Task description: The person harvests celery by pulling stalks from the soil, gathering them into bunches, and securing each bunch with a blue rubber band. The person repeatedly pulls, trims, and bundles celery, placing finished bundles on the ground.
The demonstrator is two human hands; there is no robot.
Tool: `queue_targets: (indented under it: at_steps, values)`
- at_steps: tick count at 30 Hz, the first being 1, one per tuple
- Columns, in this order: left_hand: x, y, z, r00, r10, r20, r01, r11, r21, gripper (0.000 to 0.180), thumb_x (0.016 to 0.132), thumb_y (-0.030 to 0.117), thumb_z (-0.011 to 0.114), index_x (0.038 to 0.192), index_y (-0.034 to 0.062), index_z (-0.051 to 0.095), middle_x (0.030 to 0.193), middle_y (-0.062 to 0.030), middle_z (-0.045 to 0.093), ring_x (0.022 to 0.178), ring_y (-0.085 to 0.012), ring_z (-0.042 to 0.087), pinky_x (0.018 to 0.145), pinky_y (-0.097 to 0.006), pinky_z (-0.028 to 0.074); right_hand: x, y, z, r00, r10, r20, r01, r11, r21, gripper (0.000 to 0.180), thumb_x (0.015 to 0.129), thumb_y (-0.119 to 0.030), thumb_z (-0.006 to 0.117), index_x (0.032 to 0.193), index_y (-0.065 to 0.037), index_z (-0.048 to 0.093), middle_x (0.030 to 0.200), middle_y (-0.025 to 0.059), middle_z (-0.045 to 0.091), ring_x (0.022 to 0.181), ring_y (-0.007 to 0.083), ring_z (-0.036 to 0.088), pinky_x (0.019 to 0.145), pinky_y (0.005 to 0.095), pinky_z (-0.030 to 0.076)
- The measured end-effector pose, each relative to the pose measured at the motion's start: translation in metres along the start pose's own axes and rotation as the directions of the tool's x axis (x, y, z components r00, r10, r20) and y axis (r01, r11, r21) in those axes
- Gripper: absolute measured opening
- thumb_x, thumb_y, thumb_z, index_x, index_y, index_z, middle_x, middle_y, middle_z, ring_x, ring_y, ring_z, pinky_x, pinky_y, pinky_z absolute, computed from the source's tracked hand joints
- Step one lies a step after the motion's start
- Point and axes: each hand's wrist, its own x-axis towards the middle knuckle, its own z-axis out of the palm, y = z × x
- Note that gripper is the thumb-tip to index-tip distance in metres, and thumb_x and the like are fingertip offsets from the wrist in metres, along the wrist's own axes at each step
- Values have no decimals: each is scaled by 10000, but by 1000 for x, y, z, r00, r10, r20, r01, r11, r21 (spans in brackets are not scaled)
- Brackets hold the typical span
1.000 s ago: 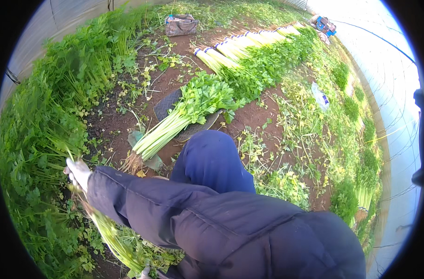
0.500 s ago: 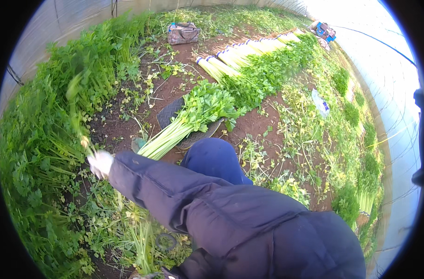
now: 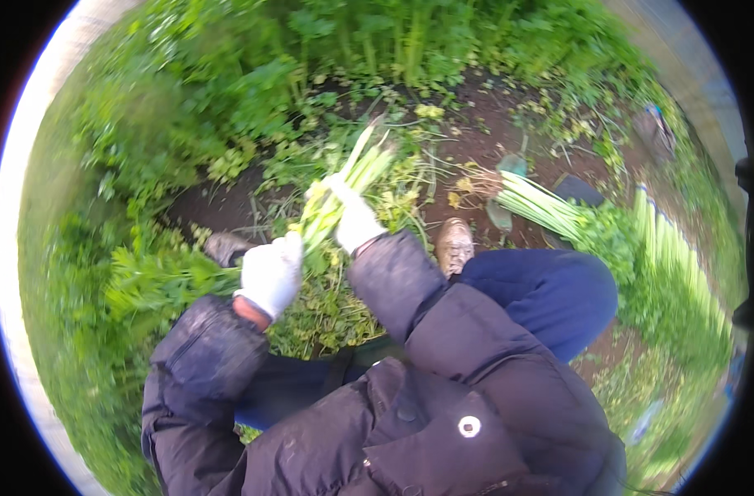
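Note:
Both my hands wear white gloves and are at a bunch of celery point(image 3: 365, 169) in front of me. Its pale root ends point up and away, and its leaves trail to the lower left. My left hand point(image 3: 271, 271) is closed around the stalks towards the leafy end. Farther up, my right hand point(image 3: 354, 217) lies on the stalks, fingers curled over them; blur hides its fingertips. Another celery bunch point(image 3: 542, 204) lies on the ground to the right, roots towards me, partly over a dark flat piece point(image 3: 577, 190).
Standing celery plants point(image 3: 368, 41) line the far and left sides. Trimmed leaves and stalks litter the soil between my boots point(image 3: 454, 246). On the right is a row of laid-out celery bunches point(image 3: 679, 256), with a bag point(image 3: 654, 132) beyond it.
The view has swung left. Half a second ago one gloved hand was stretched out at the left with a blurred stalk; now both hands are together on the celery bunch.

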Motion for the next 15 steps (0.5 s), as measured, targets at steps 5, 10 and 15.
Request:
queue_targets:
  at_steps: [5,10,15]
  values:
    - [2,1,-13,981,-166,98,192,774,-603,837,868,255,720,1536,-52,319,1367,-289,561,1247,-357,598,1019,-403,492,-16,-40,39,990,-28,139,54,981,-185,333,987,-230,668,1249,-45,579,933,48,623,837,190,641,753,367,571]
    - [32,18,-9,944,-49,325,315,-145,-938,721,888,167,734,1505,-1,401,1296,-128,630,1058,-190,642,913,-292,520,-49,-37,68,959,-8,284,37,995,-97,421,988,-215,678,1331,-3,556,975,59,653,851,174,658,754,322,567]
    - [10,17,16,803,111,586,596,-185,-782,545,826,133,693,1353,26,606,777,-18,641,505,-54,483,449,-205,354,-10,-107,61,890,-233,392,308,941,-141,476,1025,-497,549,1169,-47,607,996,95,676,874,224,680,782,373,589]
